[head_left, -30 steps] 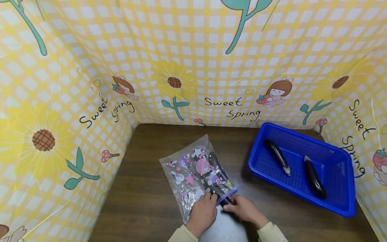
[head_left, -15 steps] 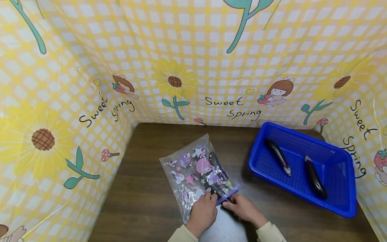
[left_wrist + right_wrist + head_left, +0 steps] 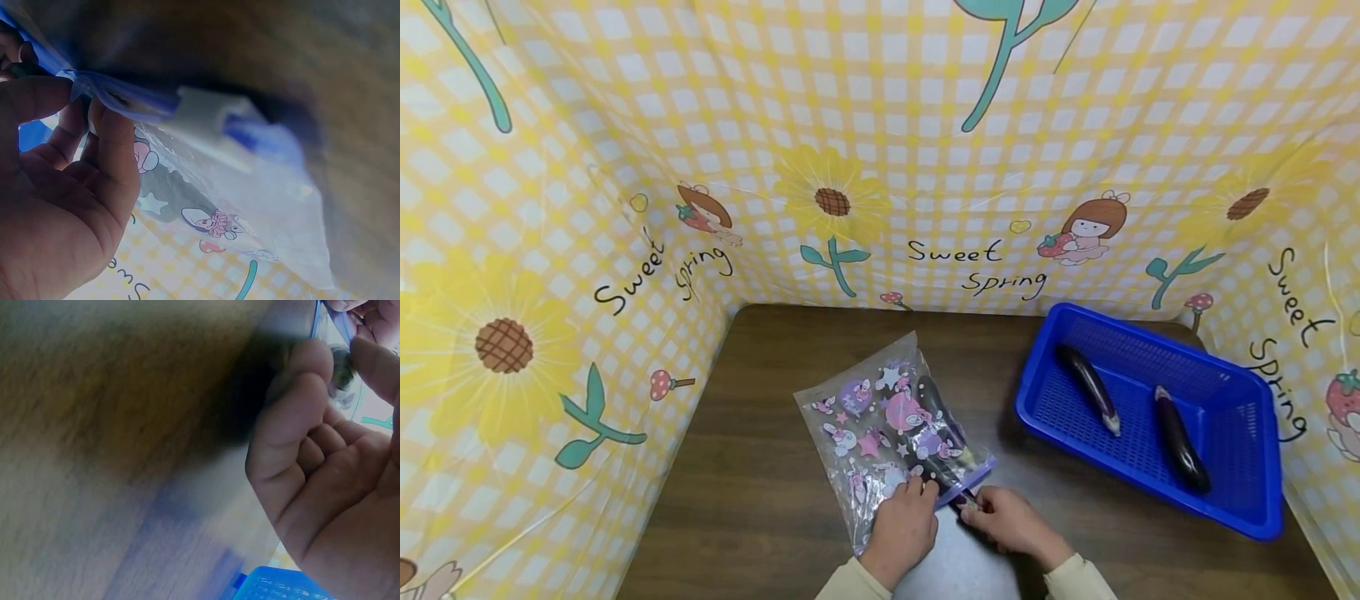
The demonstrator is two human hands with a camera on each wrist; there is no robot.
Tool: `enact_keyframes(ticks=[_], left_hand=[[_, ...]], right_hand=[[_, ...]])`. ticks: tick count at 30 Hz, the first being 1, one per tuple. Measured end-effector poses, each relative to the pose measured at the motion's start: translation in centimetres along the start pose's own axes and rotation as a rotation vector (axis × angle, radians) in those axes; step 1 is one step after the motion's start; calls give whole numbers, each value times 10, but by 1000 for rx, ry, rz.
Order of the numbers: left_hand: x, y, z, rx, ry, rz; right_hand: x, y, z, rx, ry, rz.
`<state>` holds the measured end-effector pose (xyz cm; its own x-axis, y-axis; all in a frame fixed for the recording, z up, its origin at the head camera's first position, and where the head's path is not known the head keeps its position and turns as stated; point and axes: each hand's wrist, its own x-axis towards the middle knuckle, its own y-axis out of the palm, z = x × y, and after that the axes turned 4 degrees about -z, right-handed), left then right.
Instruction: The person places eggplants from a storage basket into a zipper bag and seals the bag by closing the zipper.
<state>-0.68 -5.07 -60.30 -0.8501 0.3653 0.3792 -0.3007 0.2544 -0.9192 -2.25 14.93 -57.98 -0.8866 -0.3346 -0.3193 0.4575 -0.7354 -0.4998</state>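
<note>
A clear zip bag (image 3: 853, 417) printed with pink and purple cartoon figures lies on the table, its purple-edged mouth toward the lower right. Inside it, along the right side, an eggplant (image 3: 951, 429) shows through the plastic. My left hand (image 3: 904, 527) pinches the rim of the bag's mouth, as the left wrist view shows, where a white slider (image 3: 200, 115) sits on the purple zip. A second eggplant (image 3: 961, 498) is partly in the mouth. My right hand (image 3: 1013, 523) pinches its stem end between thumb and forefinger. The bag's print and my left fingers hide its inner part.
To the right stands a blue perforated basket (image 3: 1033, 367). It holds an eggplant (image 3: 1088, 387) on its left side and another eggplant (image 3: 1180, 442) on its right. Yellow checked cloth (image 3: 925, 192) walls the brown wooden table (image 3: 745, 442) at the back and sides.
The eggplant at the bag's mouth has slid further in, so less of it sticks out. My right hand has shifted slightly right, holding the stem end. My left hand stays put.
</note>
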Motion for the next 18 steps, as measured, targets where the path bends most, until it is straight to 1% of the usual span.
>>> enact_keyframes(ticks=[3,7,12,15,18], left_hand=[[0,-1,0,1,-2,11],[1,-2,0,0,-6,20],[1,-2,-1,4,-15,55],[1,-2,-1,14,-18,83],[2,-2,-2,23,-18,95]], right_hand=[[-2,-1,1,4,-26,19],[-1,-2,1,6,-48,17],[3,0,0,14,-39,-11],[6,0,-1,-17,-45,-38],[9,1,-2,-58,-62,-64]])
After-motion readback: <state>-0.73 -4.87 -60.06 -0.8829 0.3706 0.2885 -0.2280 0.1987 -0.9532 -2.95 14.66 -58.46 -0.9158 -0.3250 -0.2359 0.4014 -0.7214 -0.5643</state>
